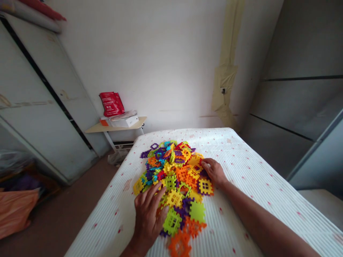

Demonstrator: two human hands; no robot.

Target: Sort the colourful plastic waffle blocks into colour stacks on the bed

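A heap of interlocking plastic building tiles (pixel 174 197) lies on the bed, in yellow, orange, lime green, purple, blue and red. Many have window-like cut-outs and notched edges. My left hand (pixel 149 213) is over the near left side of the heap, fingers spread, thumb beside a lime green window tile (pixel 172 221). At the heap's right edge, my right hand (pixel 215 172) has its fingers stretched out, fingertips against yellow and red tiles; no tile shows clearly gripped in it. Nearest to me lies an orange tile (pixel 180 245). The lower layers are hidden.
The bed has a white ribbed cover (pixel 241 200) with small red marks. Behind its left corner stands a small table (pixel 93 127) bearing a white box (pixel 128 121) and a red bag (pixel 111 104). Cabinets (pixel 34 107) flank the left side; a grey wardrobe (pixel 300 100) stands right.
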